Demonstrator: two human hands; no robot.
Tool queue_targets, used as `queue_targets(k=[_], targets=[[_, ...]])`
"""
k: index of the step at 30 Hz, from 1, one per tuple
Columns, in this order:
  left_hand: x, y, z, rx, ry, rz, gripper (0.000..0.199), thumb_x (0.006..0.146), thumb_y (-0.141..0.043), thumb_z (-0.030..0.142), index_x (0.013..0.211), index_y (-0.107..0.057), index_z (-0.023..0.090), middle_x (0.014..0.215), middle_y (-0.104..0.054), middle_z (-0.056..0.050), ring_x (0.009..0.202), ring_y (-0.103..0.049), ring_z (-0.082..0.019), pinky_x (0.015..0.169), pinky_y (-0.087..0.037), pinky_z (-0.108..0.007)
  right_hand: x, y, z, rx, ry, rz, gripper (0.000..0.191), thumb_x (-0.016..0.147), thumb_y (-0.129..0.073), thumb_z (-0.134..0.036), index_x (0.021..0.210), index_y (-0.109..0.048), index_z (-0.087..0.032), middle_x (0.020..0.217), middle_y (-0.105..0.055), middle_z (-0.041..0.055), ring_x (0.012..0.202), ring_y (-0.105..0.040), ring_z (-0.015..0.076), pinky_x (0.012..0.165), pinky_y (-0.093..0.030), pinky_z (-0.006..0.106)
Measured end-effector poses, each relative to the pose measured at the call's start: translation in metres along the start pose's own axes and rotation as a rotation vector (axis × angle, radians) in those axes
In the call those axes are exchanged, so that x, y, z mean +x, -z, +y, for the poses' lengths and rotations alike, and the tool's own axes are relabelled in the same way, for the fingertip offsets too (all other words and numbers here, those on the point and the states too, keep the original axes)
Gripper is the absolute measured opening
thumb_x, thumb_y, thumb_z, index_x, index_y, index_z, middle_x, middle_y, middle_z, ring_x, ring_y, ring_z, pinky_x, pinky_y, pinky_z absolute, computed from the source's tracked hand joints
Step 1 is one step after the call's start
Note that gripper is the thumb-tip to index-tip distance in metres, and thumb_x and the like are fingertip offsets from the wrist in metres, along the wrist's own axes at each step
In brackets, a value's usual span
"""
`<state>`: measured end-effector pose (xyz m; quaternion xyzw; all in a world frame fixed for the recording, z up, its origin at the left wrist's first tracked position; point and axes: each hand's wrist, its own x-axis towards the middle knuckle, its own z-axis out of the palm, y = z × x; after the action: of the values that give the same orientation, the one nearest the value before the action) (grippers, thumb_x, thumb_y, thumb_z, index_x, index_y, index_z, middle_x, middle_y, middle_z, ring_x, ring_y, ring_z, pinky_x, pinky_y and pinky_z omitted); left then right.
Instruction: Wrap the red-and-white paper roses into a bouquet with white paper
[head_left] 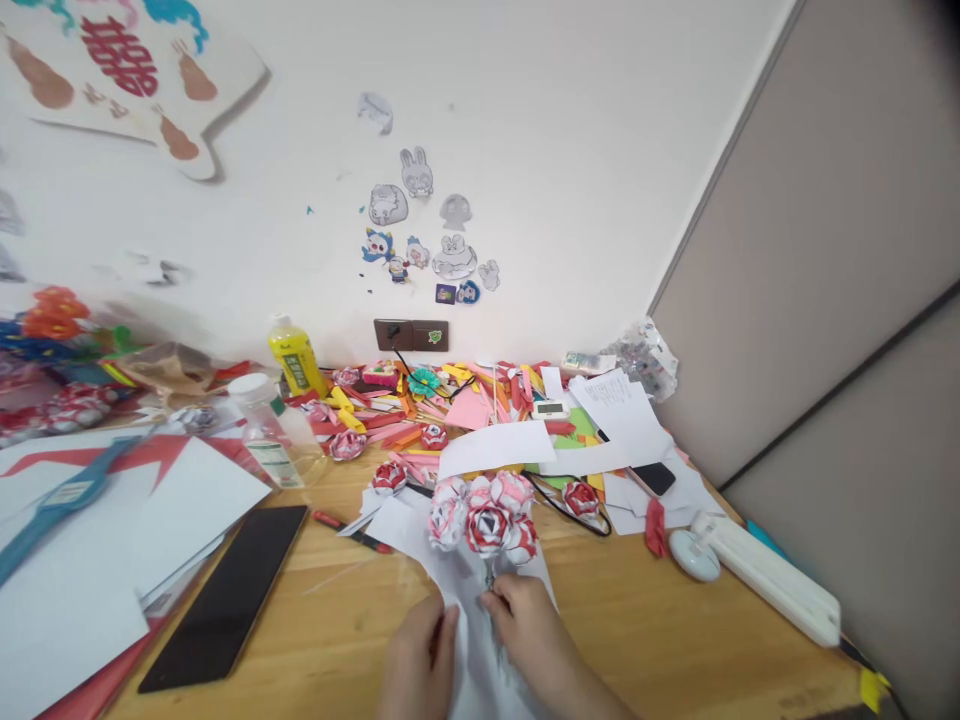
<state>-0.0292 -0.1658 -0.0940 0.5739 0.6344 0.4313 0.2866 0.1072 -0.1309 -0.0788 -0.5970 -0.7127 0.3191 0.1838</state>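
A bunch of red, pink and white paper roses (pixel 487 527) stands over a white paper sheet (pixel 469 610) in front of me. My right hand (pixel 529 625) is closed in a pinch round the thin stems below the blooms. On the sheet's left edge, my left hand (pixel 421 650) is closed, with the paper between thumb and fingers. The lower stems are partly hidden by my right hand. Loose paper roses lie behind the bunch, one red (pixel 581 498) to the right and another red one (pixel 389 477) to the left.
A black tablet-like slab (pixel 225 600) lies left, beside stacked paper (pixel 67 620). A red-and-black pen (pixel 352 531), a clear bottle (pixel 271 440) and a yellow bottle (pixel 298 358) are nearby. Coloured paper strips (pixel 405 425) line the wall. A white lamp-like device (pixel 772 580) rests right.
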Motion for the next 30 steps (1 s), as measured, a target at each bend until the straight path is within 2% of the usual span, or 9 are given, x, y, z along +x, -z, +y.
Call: queue_targets(k=[3,9,14,18,23,26,30], targets=[[0.001,-0.001,0.001,-0.044,0.013,-0.044,0.031,0.079,-0.044,0.039,0.055,-0.052,0.020,0.053,-0.057,-0.001,0.055,-0.056,-0.018,0.055,-0.046,-0.026,0.004,-0.006,0.005,0.021,0.013,-0.023,0.022,0.081,-0.048,-0.018,0.060,-0.057,-0.015,0.059,-0.062,0.0038,0.056,-0.056,0.0134,0.049,-0.033,0.020],[0.006,-0.012,0.002,-0.114,0.054,-0.125,0.026,0.078,-0.046,0.035,0.063,-0.059,0.018,0.065,-0.064,-0.005,0.064,-0.059,-0.020,0.062,-0.047,-0.029,0.004,-0.002,0.006,0.284,-0.124,-0.220,0.027,0.080,-0.040,-0.013,0.053,-0.044,-0.018,0.039,-0.041,-0.0067,0.033,-0.044,0.0076,0.035,-0.029,0.016],[0.010,-0.018,0.012,-0.146,0.142,-0.082,0.020,0.072,-0.051,0.036,0.062,-0.056,0.018,0.053,-0.058,0.001,0.051,-0.054,-0.017,0.051,-0.043,-0.026,0.007,0.000,0.012,0.361,-0.136,-0.334,0.027,0.077,-0.037,-0.007,0.052,-0.039,-0.019,0.039,-0.042,-0.0072,0.032,-0.045,0.0072,0.034,-0.032,0.014],[0.012,-0.024,0.016,-0.194,0.207,-0.116,0.021,0.073,-0.049,0.035,0.057,-0.049,0.021,0.048,-0.054,0.002,0.047,-0.053,-0.016,0.049,-0.042,-0.026,0.011,-0.002,0.016,0.377,-0.169,-0.380,0.027,0.076,-0.036,-0.006,0.053,-0.041,-0.018,0.038,-0.043,-0.0065,0.031,-0.045,0.0079,0.034,-0.035,0.015],[0.011,-0.031,0.006,0.006,0.024,0.045,0.024,0.075,-0.051,0.036,0.056,-0.046,0.022,0.058,-0.053,0.000,0.055,-0.053,-0.016,0.055,-0.041,-0.028,0.010,-0.001,0.017,0.376,-0.165,-0.350,0.027,0.078,-0.037,-0.008,0.054,-0.044,-0.018,0.039,-0.042,-0.0061,0.031,-0.044,0.0081,0.033,-0.033,0.016],[0.010,-0.031,0.004,0.109,0.018,0.008,0.026,0.077,-0.049,0.037,0.057,-0.046,0.022,0.056,-0.052,0.001,0.054,-0.052,-0.016,0.055,-0.040,-0.027,0.009,0.003,0.021,0.384,-0.126,-0.350,0.023,0.079,-0.039,-0.010,0.058,-0.046,-0.017,0.041,-0.043,-0.0061,0.033,-0.045,0.0080,0.034,-0.035,0.015],[0.012,-0.030,0.005,0.136,0.079,-0.036,0.026,0.075,-0.049,0.037,0.054,-0.047,0.022,0.049,-0.051,0.003,0.048,-0.050,-0.015,0.049,-0.036,-0.025,0.010,0.012,0.025,0.509,-0.128,-0.485,0.024,0.084,-0.035,-0.015,0.063,-0.048,-0.016,0.046,-0.049,-0.0043,0.038,-0.051,0.0091,0.040,-0.043,0.018]])
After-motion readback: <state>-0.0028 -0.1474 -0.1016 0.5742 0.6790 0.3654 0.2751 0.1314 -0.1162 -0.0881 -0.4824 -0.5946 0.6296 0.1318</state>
